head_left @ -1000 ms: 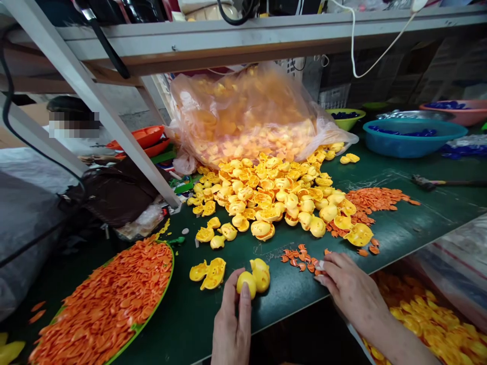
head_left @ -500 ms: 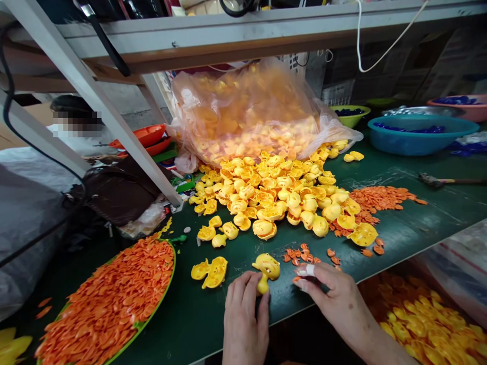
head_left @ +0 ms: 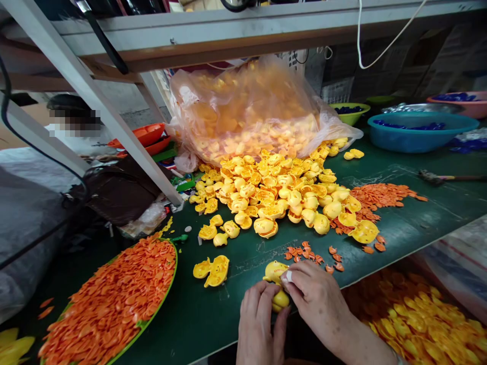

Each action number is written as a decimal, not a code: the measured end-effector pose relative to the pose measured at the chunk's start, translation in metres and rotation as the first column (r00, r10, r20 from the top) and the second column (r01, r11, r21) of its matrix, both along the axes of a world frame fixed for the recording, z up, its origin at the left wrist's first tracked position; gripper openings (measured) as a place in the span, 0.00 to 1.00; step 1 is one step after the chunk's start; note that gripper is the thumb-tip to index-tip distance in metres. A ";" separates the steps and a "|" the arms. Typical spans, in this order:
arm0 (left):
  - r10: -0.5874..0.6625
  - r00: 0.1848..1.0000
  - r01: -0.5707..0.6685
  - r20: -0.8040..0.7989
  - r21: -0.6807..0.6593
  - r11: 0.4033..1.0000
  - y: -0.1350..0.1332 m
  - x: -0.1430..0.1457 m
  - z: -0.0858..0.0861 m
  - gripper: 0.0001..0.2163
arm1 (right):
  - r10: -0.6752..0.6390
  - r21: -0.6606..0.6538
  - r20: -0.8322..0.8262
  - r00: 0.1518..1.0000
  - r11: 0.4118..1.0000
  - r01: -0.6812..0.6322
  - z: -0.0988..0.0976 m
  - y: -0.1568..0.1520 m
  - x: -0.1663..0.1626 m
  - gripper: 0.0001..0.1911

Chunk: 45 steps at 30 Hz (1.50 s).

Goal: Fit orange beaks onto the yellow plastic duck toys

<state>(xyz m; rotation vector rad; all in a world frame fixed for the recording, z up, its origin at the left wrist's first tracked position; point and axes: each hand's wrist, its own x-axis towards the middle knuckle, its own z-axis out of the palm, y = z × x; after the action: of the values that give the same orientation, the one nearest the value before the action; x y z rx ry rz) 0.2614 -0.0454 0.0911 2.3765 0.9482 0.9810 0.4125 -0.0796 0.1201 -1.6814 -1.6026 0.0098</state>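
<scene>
My left hand [head_left: 261,324] is closed round a yellow plastic duck half [head_left: 276,274] at the near edge of the green table [head_left: 411,223]. My right hand [head_left: 314,299] has its fingers pinched against the same duck half from the right; whatever small piece it presses there is hidden. A few small orange beak pieces [head_left: 308,252] lie just beyond my hands. Another loose yellow duck half [head_left: 213,269] lies to the left.
A big pile of yellow duck halves [head_left: 281,192] spills from a clear plastic bag [head_left: 247,111]. A green tray of orange pieces [head_left: 114,299] sits left. More orange pieces [head_left: 380,195], blue and green bowls [head_left: 418,133], a bin of ducks [head_left: 426,319]. A person sits at far left.
My right hand left the orange pieces and came left onto the duck half. My left hand turned and lifted the duck half, shifting slightly right.
</scene>
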 end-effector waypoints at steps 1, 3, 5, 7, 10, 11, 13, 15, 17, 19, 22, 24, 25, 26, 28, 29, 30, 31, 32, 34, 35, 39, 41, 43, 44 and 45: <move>-0.005 1.000 0.005 0.001 -0.007 1.000 0.000 0.000 0.001 0.11 | 0.003 -0.004 -0.008 1.000 1.000 -0.003 0.000 0.000 0.000 0.11; -0.018 1.000 0.018 -0.001 -0.019 1.000 0.000 0.000 0.002 0.11 | 0.015 0.001 -0.031 0.999 1.000 -0.015 -0.001 0.000 0.000 0.11; -0.031 1.000 0.031 0.000 -0.028 0.999 0.000 0.000 0.003 0.11 | 0.029 0.011 -0.047 0.998 1.000 -0.028 -0.002 -0.001 0.000 0.10; -0.041 0.999 0.041 0.000 -0.032 0.999 0.001 -0.001 0.004 0.11 | 0.037 0.010 -0.048 0.998 0.999 -0.037 -0.003 -0.001 0.000 0.10; -0.053 0.999 0.052 -0.008 -0.036 0.998 0.002 -0.001 0.004 0.12 | 0.020 0.031 -0.021 1.000 0.999 -0.020 -0.005 0.000 -0.001 0.11; -0.057 0.998 0.056 -0.012 -0.038 0.998 0.002 -0.001 0.005 0.12 | 0.014 0.047 -0.008 1.000 0.999 -0.013 -0.005 0.000 -0.001 0.12; -0.062 0.998 0.061 -0.020 -0.036 0.997 0.002 -0.002 0.005 0.12 | 0.009 0.077 0.017 1.000 0.997 -0.010 -0.006 0.000 -0.002 0.12; -0.066 0.997 0.065 -0.027 -0.033 0.997 0.002 -0.003 0.006 0.12 | 0.017 0.083 0.041 0.999 0.996 -0.020 -0.005 -0.001 -0.002 0.12; -0.072 0.997 0.070 -0.033 -0.042 0.997 0.002 -0.003 0.008 0.12 | 0.018 0.075 0.076 0.997 0.997 -0.024 -0.004 -0.002 -0.002 0.12; -0.080 0.996 0.078 -0.038 -0.057 0.995 0.002 -0.003 0.009 0.11 | 0.014 0.066 0.125 0.992 0.998 -0.022 -0.002 -0.002 -0.003 0.12; -0.087 0.995 0.084 -0.046 -0.064 0.994 0.002 -0.003 0.010 0.11 | 0.007 0.049 0.213 0.977 0.999 -0.018 0.000 0.000 -0.005 0.12; -0.084 0.995 0.081 -0.050 -0.060 0.995 0.003 -0.002 0.009 0.11 | 0.023 0.017 0.262 0.965 0.999 -0.028 0.001 0.001 -0.004 0.12; -0.081 0.996 0.078 -0.046 -0.061 0.995 0.003 -0.002 0.009 0.11 | 0.039 -0.010 0.279 0.960 0.999 -0.038 0.002 0.001 -0.003 0.11; -0.078 0.996 0.075 -0.039 -0.065 0.995 0.003 -0.003 0.009 0.10 | 0.060 -0.043 0.292 0.955 0.998 -0.050 0.003 0.002 -0.001 0.11; -0.076 0.997 0.074 -0.021 -0.085 0.994 0.003 -0.003 0.009 0.09 | 0.099 -0.109 0.314 0.944 0.992 -0.068 0.007 0.001 0.003 0.12; -0.078 0.997 0.076 -0.015 -0.097 0.992 0.003 -0.003 0.009 0.08 | 0.115 -0.135 0.327 0.938 0.988 -0.074 0.010 0.001 0.005 0.12; -0.080 0.997 0.078 -0.012 -0.109 0.991 0.003 -0.003 0.009 0.08 | 0.127 -0.148 0.344 0.930 0.986 -0.079 0.014 0.001 0.007 0.12; -0.082 0.997 0.080 -0.010 -0.118 0.990 0.003 -0.003 0.009 0.08 | 0.139 -0.153 0.365 0.921 0.984 -0.088 0.017 0.001 0.008 0.12; -0.084 0.996 0.082 -0.009 -0.124 0.989 0.003 -0.003 0.010 0.08 | 0.153 -0.158 0.384 0.910 0.983 -0.098 0.021 0.002 0.009 0.13; -0.090 0.996 0.088 -0.008 -0.135 0.987 0.004 -0.003 0.011 0.08 | 0.172 -0.172 0.414 0.894 0.979 -0.109 0.028 0.004 0.010 0.14; -0.093 0.996 0.091 -0.007 -0.141 0.986 0.004 -0.003 0.011 0.07 | 0.178 -0.179 0.419 0.890 0.978 -0.111 0.031 0.005 0.010 0.14; -0.113 0.994 0.111 -0.001 -0.159 0.981 0.004 -0.004 0.014 0.08 | 0.160 -0.146 0.379 0.912 0.983 -0.111 0.030 0.008 0.006 0.13; -0.121 0.993 0.120 0.003 -0.162 0.980 0.004 -0.004 0.014 0.09 | 0.141 -0.111 0.335 0.932 0.988 -0.110 0.024 0.008 0.004 0.12; -0.124 0.992 0.123 0.005 -0.161 0.979 0.004 -0.004 0.015 0.09 | 0.106 -0.078 0.293 0.950 0.993 -0.086 0.016 0.006 0.004 0.12; -0.125 0.992 0.124 0.005 -0.160 0.979 0.004 -0.004 0.015 0.09 | 0.086 -0.065 0.274 0.958 0.995 -0.071 0.012 0.005 0.004 0.11; -0.125 0.992 0.124 0.004 -0.158 0.980 0.004 -0.004 0.015 0.09 | 0.070 -0.049 0.258 0.964 0.997 -0.059 0.008 0.003 0.004 0.11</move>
<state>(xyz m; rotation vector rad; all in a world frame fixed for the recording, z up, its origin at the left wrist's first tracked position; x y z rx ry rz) 0.2571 -0.0417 0.1064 2.2769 0.8353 0.8206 0.4166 -0.0761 0.1286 -1.7172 -1.8620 -0.1522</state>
